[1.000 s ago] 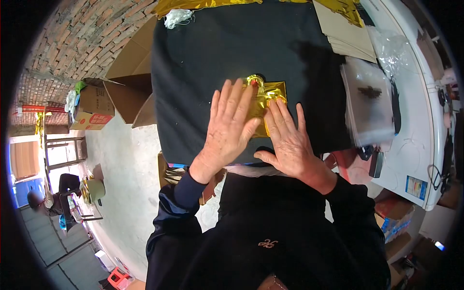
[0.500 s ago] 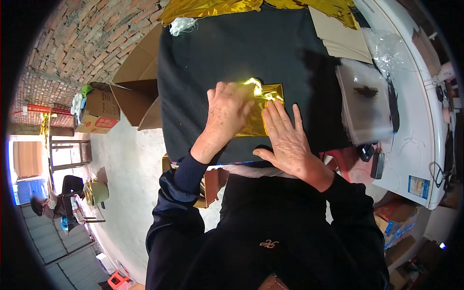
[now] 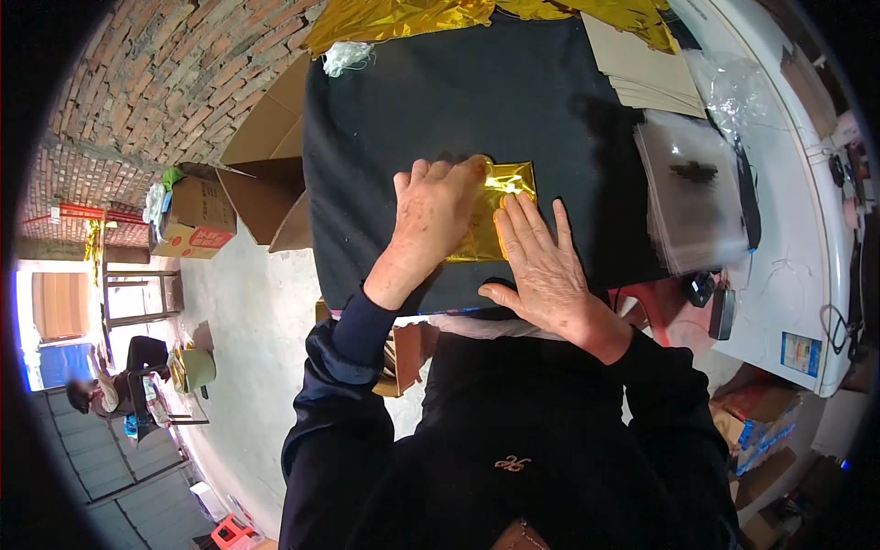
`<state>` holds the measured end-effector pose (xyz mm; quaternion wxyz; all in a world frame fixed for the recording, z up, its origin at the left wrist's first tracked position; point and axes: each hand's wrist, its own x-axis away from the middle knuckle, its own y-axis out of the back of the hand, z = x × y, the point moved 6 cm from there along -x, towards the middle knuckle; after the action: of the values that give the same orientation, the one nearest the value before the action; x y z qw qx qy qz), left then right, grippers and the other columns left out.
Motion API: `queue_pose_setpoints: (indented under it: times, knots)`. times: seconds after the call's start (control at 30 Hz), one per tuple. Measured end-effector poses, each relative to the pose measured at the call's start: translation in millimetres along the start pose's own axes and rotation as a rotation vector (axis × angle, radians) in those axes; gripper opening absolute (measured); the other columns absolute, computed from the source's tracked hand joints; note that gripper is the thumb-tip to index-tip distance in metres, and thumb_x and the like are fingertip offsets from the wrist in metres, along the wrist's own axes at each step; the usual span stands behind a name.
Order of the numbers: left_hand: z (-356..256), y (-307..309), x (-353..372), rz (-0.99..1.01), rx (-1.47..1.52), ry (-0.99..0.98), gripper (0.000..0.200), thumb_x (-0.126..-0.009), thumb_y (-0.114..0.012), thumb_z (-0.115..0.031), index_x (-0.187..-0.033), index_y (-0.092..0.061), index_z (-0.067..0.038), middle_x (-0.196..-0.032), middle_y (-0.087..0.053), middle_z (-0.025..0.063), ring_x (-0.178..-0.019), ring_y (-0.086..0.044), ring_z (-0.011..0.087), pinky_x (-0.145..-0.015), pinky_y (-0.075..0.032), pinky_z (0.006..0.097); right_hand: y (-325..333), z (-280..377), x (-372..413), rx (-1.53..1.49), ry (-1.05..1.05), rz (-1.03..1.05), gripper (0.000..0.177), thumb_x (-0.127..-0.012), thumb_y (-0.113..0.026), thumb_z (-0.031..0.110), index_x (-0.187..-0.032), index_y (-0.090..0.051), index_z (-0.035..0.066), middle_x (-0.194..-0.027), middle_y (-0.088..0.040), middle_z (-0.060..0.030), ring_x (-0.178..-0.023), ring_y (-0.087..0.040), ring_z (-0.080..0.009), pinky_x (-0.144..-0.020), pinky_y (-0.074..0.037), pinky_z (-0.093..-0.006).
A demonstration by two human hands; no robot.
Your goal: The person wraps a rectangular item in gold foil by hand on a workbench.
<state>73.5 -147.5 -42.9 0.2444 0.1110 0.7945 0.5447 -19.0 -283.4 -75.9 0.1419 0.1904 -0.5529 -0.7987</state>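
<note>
A small gold foil piece [image 3: 515, 176] lies on the black cloth [image 3: 458, 92] that covers the table. My left hand [image 3: 431, 213] rests on its left part with the fingers curled, and their tips are hidden, so whatever they may grip cannot be made out. My right hand [image 3: 544, 266] lies flat on the lower right of the foil, fingers stretched out and thumb spread toward the cloth's front edge.
Gold foil sheets [image 3: 403, 23] and a white thread bundle [image 3: 346, 58] lie at the far edge. Cardboard pieces [image 3: 642, 69] and clear plastic sleeves [image 3: 692, 197] are on the right. Cardboard boxes [image 3: 197, 215] stand at left; a person [image 3: 105, 394] sits far left.
My left hand has shifted slightly over the foil, and its fingers are now more curled and less blurred. The right hand stays in place. The view has moved a little.
</note>
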Motion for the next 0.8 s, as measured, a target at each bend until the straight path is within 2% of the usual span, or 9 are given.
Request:
queue_pose_setpoints:
  times: [0.07,0.27,0.47,0.5,0.6,0.7,0.8]
  knots:
    - [-1,0,4,0.033,-0.068,0.005,0.034,-0.095,-0.069,-0.021,-0.128,-0.070,-0.013,-0.100,-0.070,0.0057,-0.095,-0.061,0.0248,-0.087,-0.039,0.0382,0,0,0,-0.004,0.000,0.005,0.100,-0.085,-0.073,0.055,-0.153,-0.034,-0.009,-0.161,-0.032,-0.0255,-0.156,-0.020,-0.0377,-0.125,-0.007,-0.0613]
    - [19,4,4,0.039,-0.016,0.175,0.036,-0.092,-0.072,-0.026,-0.123,-0.070,-0.007,-0.104,-0.074,0.0121,-0.098,-0.069,0.0294,-0.086,-0.049,0.0418,1,1,0,-0.007,-0.003,0.001,0.101,-0.086,-0.072,0.054,-0.153,-0.032,-0.009,-0.161,-0.032,-0.0261,-0.156,-0.020,-0.0379,-0.125,-0.007,-0.0617]
    - [13,-3,-9,0.146,0.193,0.105,0.038,-0.093,-0.073,-0.028,-0.120,-0.069,-0.001,-0.104,-0.075,0.0178,-0.097,-0.071,0.0326,-0.089,-0.055,0.0446,-1,0,-1,-0.008,-0.002,0.005,0.101,-0.087,-0.071,0.055,-0.154,-0.031,-0.010,-0.162,-0.030,-0.0264,-0.156,-0.019,-0.0377,-0.125,-0.007,-0.0619]
    - [13,-3,-10,0.115,0.208,0.087,0.041,-0.093,-0.074,-0.026,-0.122,-0.065,0.002,-0.099,-0.075,0.0200,-0.094,-0.072,0.0333,-0.087,-0.056,0.0444,-1,0,-1,-0.008,0.004,0.001,0.101,-0.088,-0.070,0.055,-0.154,-0.031,-0.010,-0.162,-0.030,-0.0264,-0.156,-0.018,-0.0376,-0.125,-0.007,-0.0619]
    - [17,-4,-11,0.058,0.398,0.191,0.044,-0.092,-0.075,-0.019,-0.129,-0.059,-0.001,-0.096,-0.075,0.0211,-0.090,-0.073,0.0336,-0.084,-0.056,0.0422,-2,-1,1,-0.009,0.010,-0.009,0.101,-0.088,-0.070,0.057,-0.154,-0.031,-0.010,-0.162,-0.029,-0.0264,-0.156,-0.017,-0.0374,-0.125,-0.006,-0.0620]
    - [7,9,-2,0.004,0.451,0.144,0.046,-0.092,-0.074,-0.012,-0.133,-0.054,-0.004,-0.095,-0.074,0.0214,-0.087,-0.073,0.0336,-0.080,-0.056,0.0405,-1,-1,1,-0.008,0.006,-0.007,0.101,-0.088,-0.069,0.057,-0.153,-0.032,-0.010,-0.162,-0.029,-0.0263,-0.157,-0.017,-0.0373,-0.125,-0.006,-0.0620]
    - [5,4,7,-0.048,0.437,0.097,0.045,-0.092,-0.073,-0.008,-0.133,-0.054,-0.009,-0.097,-0.073,0.0151,-0.090,-0.073,0.0303,-0.083,-0.052,0.0403,-4,-1,1,0.020,0.007,0.008,0.101,-0.088,-0.066,0.061,-0.153,-0.034,-0.010,-0.163,-0.028,-0.0263,-0.157,-0.015,-0.0368,-0.125,-0.003,-0.0619]
